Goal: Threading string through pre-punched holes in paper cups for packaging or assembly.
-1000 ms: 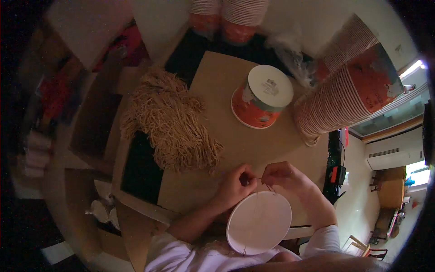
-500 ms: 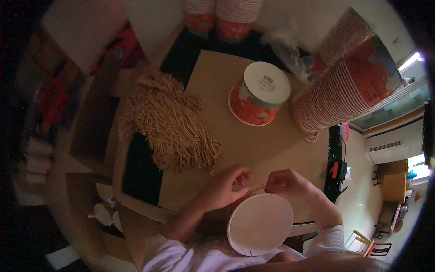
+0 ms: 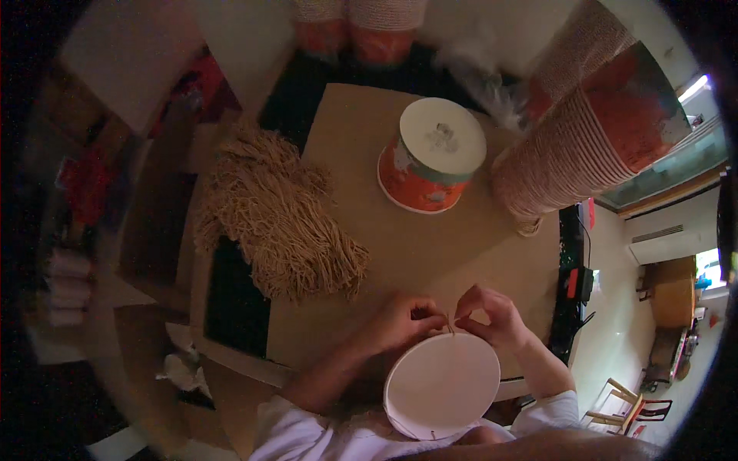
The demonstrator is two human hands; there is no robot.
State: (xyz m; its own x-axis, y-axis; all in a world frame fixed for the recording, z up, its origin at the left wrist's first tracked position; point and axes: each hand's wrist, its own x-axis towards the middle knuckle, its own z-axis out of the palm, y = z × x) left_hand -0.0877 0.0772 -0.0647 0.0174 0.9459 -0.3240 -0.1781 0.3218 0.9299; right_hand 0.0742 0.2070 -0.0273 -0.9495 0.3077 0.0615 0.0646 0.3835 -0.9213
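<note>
A white-lined paper bucket (image 3: 442, 388) rests against my lap, its round opening turned up toward me. At its far rim a thin brown string (image 3: 450, 326) stands up between my hands. My left hand (image 3: 411, 321) pinches with thumb and forefinger just left of the string and appears to hold it. My right hand (image 3: 492, 316) is closed in a pinch on the right side of the string, with its fingertips at it. A small bit of string (image 3: 432, 435) also shows at the bucket's near rim. Exactly how the string is looped is too small to make out.
A heap of brown strings (image 3: 280, 219) lies on a cardboard sheet (image 3: 430, 253) at the left. An upturned orange bucket (image 3: 423, 184) with a white base stands beyond. Tall nested bucket stacks (image 3: 569, 161) lean at the right. More stacks (image 3: 384, 42) and a clear plastic bag (image 3: 488, 84) are behind.
My hands have come closer together at the rim. The string, stretched slantwise toward my left hand before, now stands nearly upright between my fingertips.
</note>
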